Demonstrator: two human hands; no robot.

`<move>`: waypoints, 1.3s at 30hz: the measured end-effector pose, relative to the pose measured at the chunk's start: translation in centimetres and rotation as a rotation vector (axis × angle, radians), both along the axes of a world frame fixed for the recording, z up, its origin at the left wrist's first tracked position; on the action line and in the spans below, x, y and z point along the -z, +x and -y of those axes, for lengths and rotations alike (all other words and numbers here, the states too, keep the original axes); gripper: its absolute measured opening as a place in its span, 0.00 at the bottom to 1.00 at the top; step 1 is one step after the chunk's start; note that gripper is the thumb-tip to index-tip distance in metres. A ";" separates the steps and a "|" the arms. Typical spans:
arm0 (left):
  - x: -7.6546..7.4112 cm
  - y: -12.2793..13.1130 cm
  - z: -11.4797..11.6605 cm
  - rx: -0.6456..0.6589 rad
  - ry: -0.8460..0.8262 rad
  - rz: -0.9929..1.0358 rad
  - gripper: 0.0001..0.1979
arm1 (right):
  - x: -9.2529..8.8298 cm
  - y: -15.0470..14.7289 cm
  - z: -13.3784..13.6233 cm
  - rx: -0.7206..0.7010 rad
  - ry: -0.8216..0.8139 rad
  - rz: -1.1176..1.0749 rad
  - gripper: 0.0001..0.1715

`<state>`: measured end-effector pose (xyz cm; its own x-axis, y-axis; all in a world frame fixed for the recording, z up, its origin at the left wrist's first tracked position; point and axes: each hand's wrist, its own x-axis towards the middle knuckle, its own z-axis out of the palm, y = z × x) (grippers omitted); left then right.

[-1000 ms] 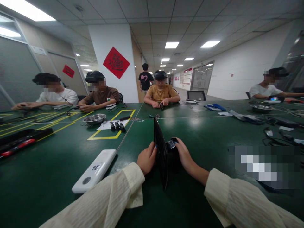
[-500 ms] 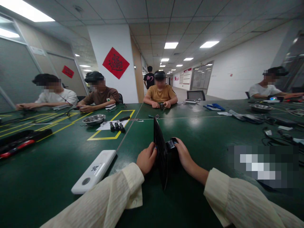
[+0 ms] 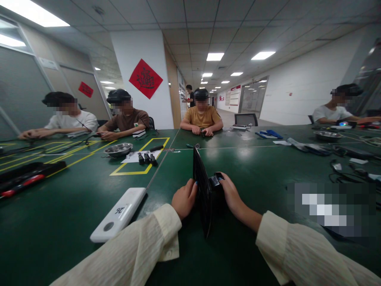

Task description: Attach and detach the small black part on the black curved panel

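Observation:
In the middle of the head view a thin, flat black panel (image 3: 201, 190) stands on edge, seen nearly side-on, so its faces hardly show. My left hand (image 3: 184, 199) grips its left side, thumb pressed on the face. On the other side my right hand (image 3: 233, 196) is closed around a black blocky piece (image 3: 214, 181) with a shiny top. That piece sits right against the panel; whether it is joined to it I cannot tell. The fingers under it are hidden. Left of my left forearm lies a white power bank (image 3: 119, 214) marked 26.
Ahead left, several small black parts (image 3: 147, 159) lie on white paper beside a metal bowl (image 3: 118, 149). A black tray (image 3: 32, 176) with a red-handled tool is at far left. Cables (image 3: 342, 174) lie at right. Co-workers sit around the green table (image 3: 166, 254).
My hands and the black panel have stayed almost still. In the background, a standing person has turned and shifted slightly.

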<state>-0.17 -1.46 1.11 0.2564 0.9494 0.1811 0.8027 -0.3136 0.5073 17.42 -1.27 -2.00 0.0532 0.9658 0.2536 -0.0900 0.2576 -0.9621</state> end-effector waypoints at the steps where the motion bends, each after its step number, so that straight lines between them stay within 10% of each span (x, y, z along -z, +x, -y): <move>1: 0.0 0.0 0.0 -0.011 0.000 -0.013 0.14 | 0.0 0.0 0.0 0.006 0.000 0.000 0.20; 39: 0.0 0.0 -0.1 0.001 -0.020 0.054 0.14 | 0.1 0.0 -0.2 0.024 0.010 0.006 0.21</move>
